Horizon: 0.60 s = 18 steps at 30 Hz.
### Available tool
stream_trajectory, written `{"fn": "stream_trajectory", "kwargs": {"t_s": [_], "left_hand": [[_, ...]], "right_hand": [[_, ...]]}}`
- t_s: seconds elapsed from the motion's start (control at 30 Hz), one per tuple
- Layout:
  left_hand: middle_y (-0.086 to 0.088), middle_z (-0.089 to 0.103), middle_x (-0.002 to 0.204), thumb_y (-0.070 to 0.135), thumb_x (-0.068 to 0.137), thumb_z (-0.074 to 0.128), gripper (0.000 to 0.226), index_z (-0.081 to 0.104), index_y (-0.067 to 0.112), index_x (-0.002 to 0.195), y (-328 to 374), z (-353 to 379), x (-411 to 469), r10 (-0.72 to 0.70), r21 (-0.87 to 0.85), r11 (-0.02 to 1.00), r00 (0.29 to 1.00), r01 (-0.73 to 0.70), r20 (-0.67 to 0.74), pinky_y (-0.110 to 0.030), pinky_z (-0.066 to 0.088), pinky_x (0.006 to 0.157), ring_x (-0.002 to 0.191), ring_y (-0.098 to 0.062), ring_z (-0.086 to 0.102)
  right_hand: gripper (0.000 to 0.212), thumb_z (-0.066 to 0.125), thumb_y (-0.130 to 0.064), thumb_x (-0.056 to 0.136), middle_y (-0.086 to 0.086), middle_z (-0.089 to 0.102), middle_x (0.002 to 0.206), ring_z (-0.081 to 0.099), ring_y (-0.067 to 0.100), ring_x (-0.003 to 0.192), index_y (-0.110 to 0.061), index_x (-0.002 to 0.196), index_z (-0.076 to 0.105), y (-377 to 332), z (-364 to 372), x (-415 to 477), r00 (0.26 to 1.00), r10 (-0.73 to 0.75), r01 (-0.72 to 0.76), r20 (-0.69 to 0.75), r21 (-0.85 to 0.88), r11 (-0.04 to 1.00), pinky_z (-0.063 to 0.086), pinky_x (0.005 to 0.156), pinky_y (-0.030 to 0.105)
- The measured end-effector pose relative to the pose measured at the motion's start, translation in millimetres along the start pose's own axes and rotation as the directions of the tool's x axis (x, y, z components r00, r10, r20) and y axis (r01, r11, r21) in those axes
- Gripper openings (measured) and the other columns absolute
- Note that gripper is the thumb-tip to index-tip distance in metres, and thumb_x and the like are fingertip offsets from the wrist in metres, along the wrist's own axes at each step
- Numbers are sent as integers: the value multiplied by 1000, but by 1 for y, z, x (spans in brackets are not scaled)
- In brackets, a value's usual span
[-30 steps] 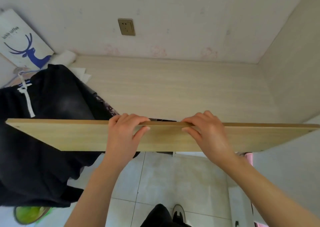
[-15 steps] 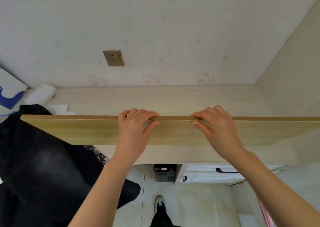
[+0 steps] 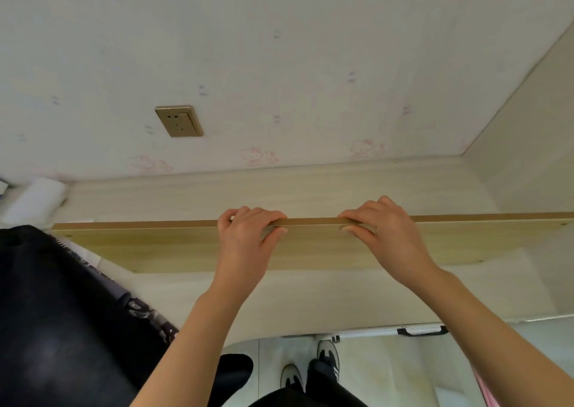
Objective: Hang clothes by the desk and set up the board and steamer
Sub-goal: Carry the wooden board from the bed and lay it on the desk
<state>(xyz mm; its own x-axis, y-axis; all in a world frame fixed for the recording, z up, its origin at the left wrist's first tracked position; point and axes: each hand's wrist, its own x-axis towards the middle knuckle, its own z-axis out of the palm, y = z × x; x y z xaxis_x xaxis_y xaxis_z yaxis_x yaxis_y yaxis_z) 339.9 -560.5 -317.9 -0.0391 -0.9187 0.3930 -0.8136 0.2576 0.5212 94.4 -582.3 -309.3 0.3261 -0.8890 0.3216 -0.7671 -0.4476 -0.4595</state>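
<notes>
The desk (image 3: pixel 310 189) lies flat below, and over it the long board (image 3: pixel 161 245) runs from left to right, up on its edge, with 2 hands side by side near its middle, the left hand (image 3: pixel 245 239) and right hand (image 3: pixel 385 229) each curled over its top edge.

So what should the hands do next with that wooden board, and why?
Probably ease the board down so it lies flat on the desk. The left hand and right hand both grip its top edge near the middle, it stands on edge over the desk, and the dark clothes lie by its left end, so keep it off them.
</notes>
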Motion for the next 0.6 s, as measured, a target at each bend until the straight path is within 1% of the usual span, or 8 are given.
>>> {"fn": "stream_trajectory", "kwargs": {"t_s": [0.07, 0.17, 0.27, 0.37, 0.47, 0.53, 0.6], "left_hand": [[15, 69, 87, 27, 82, 69, 12, 72, 26, 93, 1, 6, 3, -21, 5, 1000, 1000, 21, 9, -23, 19, 92, 80, -9, 58], [14, 70, 88, 25, 82, 71, 12, 72, 26, 93, 2, 12, -1, -65, 0, 998, 998, 65, 18, -24, 19, 92, 81, -10, 59], [16, 69, 88, 30, 82, 65, 13, 72, 27, 93, 3, 16, -4, -87, -2, 996, 996, 87, 27, -25, 21, 93, 81, -8, 59], [18, 68, 87, 32, 82, 65, 14, 72, 28, 93, 0, 21, -8, -104, 1, 995, 994, 104, 33, -25, 21, 93, 81, -6, 57], [19, 68, 88, 38, 83, 61, 17, 71, 30, 93, -4, 22, -10, -121, -14, 992, 992, 122, 33, -25, 20, 95, 83, 0, 53], [20, 68, 88, 44, 83, 56, 21, 70, 31, 93, -7, 24, -11, -118, -22, 993, 993, 118, 25, -21, 19, 97, 84, 1, 52], [19, 68, 87, 42, 83, 59, 17, 69, 33, 93, -8, 24, -9, -127, -17, 992, 992, 127, 16, -23, 18, 98, 84, 2, 52]], "right_hand": [[17, 69, -29, 85, -7, 66, 81, 48, 18, 74, -23, 100, 73, 6, -1, 5, 999, 9, -9, 33, 4, 1000, 48, 64, 43], [17, 68, -30, 85, -7, 66, 81, 47, 18, 75, -25, 101, 73, 13, -3, 9, 995, 6, -6, 96, 6, 1000, 47, 65, 42], [17, 68, -30, 85, -8, 66, 81, 47, 18, 77, -25, 101, 73, 18, -2, 10, 990, 2, -6, 139, 23, 1000, 46, 66, 41], [18, 68, -32, 85, -10, 66, 82, 47, 16, 78, -26, 101, 73, 21, -1, 14, 986, -6, 0, 167, 37, 999, 46, 66, 39], [18, 65, -35, 86, -11, 65, 81, 47, 15, 79, -29, 102, 72, 22, 2, 14, 978, -4, -2, 208, 32, 999, 45, 66, 38], [19, 64, -36, 87, -12, 64, 81, 46, 13, 79, -30, 103, 72, 23, 3, 15, 974, -7, 0, 227, 33, 999, 45, 66, 36], [19, 64, -36, 87, -13, 64, 81, 44, 12, 78, -29, 103, 72, 23, 4, 17, 974, -2, -6, 226, 33, 999, 44, 66, 35]]}}
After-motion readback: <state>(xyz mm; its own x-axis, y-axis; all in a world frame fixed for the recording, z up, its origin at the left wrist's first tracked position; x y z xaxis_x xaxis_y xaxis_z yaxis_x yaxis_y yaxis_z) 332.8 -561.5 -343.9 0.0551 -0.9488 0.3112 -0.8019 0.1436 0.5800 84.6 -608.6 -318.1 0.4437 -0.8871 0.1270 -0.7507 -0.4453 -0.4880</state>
